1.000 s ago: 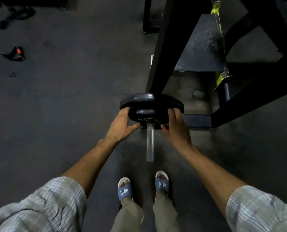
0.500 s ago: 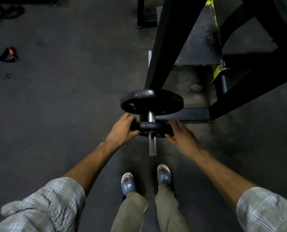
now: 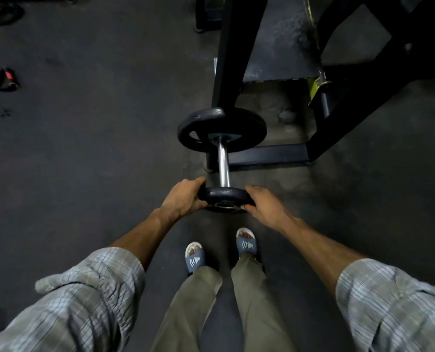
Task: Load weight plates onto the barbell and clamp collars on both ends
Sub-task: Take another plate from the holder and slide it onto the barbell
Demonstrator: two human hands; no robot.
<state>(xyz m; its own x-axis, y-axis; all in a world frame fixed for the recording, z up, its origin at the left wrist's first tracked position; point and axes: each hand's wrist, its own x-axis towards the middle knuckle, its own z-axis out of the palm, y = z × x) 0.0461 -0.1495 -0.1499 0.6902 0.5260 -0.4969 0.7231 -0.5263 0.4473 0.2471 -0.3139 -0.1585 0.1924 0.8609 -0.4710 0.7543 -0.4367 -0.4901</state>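
Note:
A chrome barbell sleeve (image 3: 222, 163) points toward me from a dark rack. A large black weight plate (image 3: 221, 129) sits far up the sleeve against the rack side. A small black weight plate (image 3: 225, 198) is at the near tip of the sleeve, its centre hole visible. My left hand (image 3: 184, 198) grips its left rim and my right hand (image 3: 264, 203) grips its right rim. No collar is visible on the sleeve.
A black rack upright (image 3: 234, 49) and base beam (image 3: 267, 153) stand right behind the plates, with a yellow-marked bar (image 3: 315, 85) at right. A small black and red object (image 3: 4, 80) lies on the dark floor at far left. My sandalled feet (image 3: 221, 250) stand just below the plate.
The small plate, held in both hands, has slid from against the large plate outward along the sleeve to its near tip. The large plate stayed in place.

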